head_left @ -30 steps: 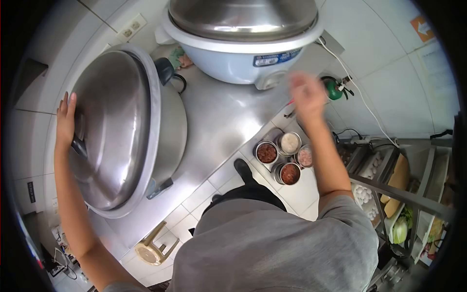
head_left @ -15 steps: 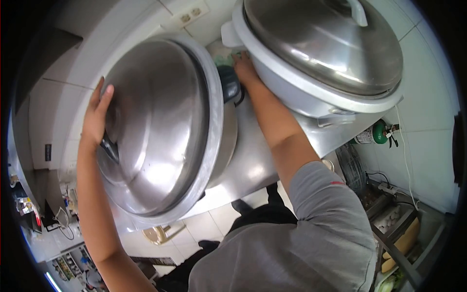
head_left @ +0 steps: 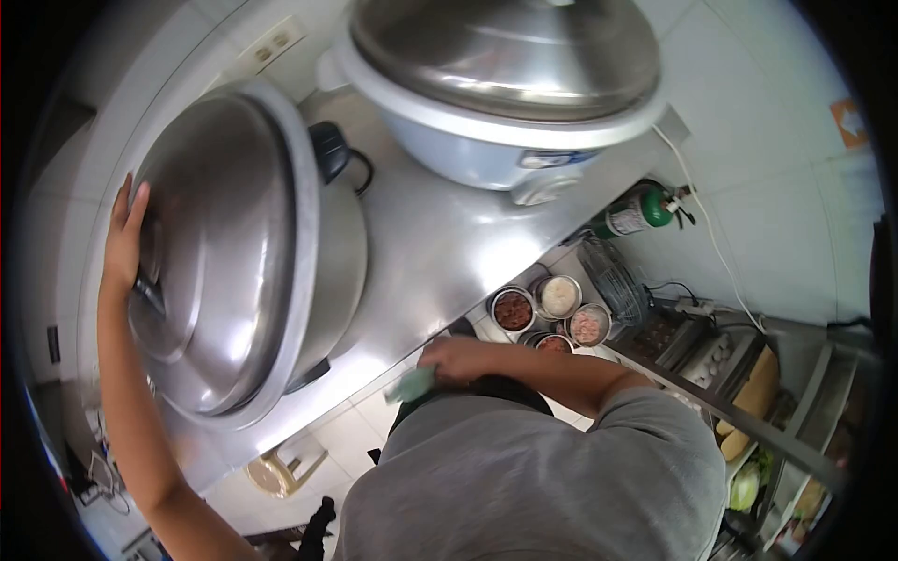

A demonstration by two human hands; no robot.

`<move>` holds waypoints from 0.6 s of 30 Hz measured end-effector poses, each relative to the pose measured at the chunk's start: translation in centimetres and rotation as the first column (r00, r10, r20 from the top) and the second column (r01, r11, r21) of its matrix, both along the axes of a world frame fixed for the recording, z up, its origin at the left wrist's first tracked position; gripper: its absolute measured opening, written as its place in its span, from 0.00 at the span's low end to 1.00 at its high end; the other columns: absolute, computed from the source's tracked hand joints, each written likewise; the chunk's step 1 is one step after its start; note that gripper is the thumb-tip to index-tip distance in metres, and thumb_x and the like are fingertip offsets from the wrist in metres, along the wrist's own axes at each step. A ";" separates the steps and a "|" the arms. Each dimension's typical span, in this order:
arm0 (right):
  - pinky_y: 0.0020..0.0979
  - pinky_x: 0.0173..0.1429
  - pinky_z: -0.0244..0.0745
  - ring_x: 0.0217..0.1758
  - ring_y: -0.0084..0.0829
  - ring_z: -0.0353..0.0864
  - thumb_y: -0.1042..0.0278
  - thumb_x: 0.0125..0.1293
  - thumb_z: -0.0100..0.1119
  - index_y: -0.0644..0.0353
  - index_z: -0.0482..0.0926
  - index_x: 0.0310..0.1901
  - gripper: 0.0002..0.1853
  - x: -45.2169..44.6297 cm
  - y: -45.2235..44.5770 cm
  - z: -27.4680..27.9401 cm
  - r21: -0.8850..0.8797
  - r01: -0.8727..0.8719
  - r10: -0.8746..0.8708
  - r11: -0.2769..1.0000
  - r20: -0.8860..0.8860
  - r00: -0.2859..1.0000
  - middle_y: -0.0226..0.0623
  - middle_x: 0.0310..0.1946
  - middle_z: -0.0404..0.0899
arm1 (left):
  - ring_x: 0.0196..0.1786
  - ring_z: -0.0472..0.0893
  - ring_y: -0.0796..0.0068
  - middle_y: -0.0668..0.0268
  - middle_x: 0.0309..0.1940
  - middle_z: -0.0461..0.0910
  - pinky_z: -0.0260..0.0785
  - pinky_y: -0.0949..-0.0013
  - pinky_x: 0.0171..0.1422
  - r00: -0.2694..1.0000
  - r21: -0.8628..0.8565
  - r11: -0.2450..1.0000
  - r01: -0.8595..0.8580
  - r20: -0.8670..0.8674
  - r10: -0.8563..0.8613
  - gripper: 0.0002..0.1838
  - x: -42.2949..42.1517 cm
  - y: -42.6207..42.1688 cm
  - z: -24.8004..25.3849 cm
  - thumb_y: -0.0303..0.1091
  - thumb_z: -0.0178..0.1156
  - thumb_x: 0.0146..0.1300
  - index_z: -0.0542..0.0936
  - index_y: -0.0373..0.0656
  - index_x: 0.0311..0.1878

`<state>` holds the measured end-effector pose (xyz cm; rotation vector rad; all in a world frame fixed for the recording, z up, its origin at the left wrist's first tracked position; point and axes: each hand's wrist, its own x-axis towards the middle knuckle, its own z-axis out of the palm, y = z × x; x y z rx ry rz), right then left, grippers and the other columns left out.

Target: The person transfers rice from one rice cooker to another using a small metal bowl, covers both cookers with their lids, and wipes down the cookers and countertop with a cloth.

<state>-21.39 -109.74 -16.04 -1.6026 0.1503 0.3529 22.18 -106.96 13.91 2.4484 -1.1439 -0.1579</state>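
Note:
A large rice cooker [head_left: 341, 252] with a domed metal lid [head_left: 220, 252] stands at the left of a steel table. My left hand [head_left: 122, 243] lies along the far left side of this lid, next to its dark handle [head_left: 150, 294], fingers stretched out and thumb apart. Close to my waist, over the table's front edge, my right hand [head_left: 458, 360] is closed on a pale green cloth [head_left: 412, 381] that hangs from the fingers, slightly blurred. A second rice cooker [head_left: 449, 140], light blue-grey with a metal lid [head_left: 514, 56], stands at the back right.
The steel table [head_left: 421, 243] runs diagonally between the cookers. Beyond its right edge are a green fire extinguisher [head_left: 641, 213], several round food containers [head_left: 560, 296] and a metal rack [head_left: 748, 421]. A beige stool [head_left: 281, 472] stands below. A wall outlet [head_left: 271, 45] is behind.
My right hand has come back from between the two cookers to my waist, bringing the green cloth. My left hand stays on the lid. The view has shifted to the right.

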 end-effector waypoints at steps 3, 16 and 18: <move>0.28 0.40 0.82 0.36 0.26 0.82 0.82 0.60 0.56 0.64 0.72 0.53 0.19 -5.8 -8.4 5.9 0.245 0.571 -0.539 0.783 -0.191 0.821 0.38 0.42 0.77 | 0.75 0.52 0.57 0.51 0.72 0.54 0.42 0.62 0.76 0.997 0.004 0.999 -0.047 0.057 0.047 0.45 0.4 -0.1 -0.3 0.65 0.49 0.61 0.57 0.41 0.72; 0.51 0.56 0.66 0.48 0.51 0.73 0.66 0.58 0.52 0.56 0.70 0.61 0.27 -10.4 -26.1 -2.3 -0.922 0.259 -0.849 -0.287 0.370 0.378 0.51 0.45 0.74 | 0.76 0.50 0.57 0.51 0.72 0.53 0.41 0.61 0.76 0.977 -0.141 0.984 -0.107 0.169 0.130 0.43 -2.9 1.3 1.5 0.63 0.49 0.63 0.57 0.39 0.71; 0.49 0.55 0.67 0.47 0.52 0.73 0.64 0.58 0.52 0.60 0.70 0.60 0.26 -7.4 -18.6 -2.1 -0.919 0.306 -0.770 -0.246 0.378 0.514 0.53 0.42 0.73 | 0.75 0.51 0.59 0.53 0.72 0.54 0.40 0.61 0.76 0.980 -0.239 0.966 0.094 0.193 -0.048 0.41 -8.3 3.5 3.5 0.60 0.49 0.65 0.57 0.39 0.71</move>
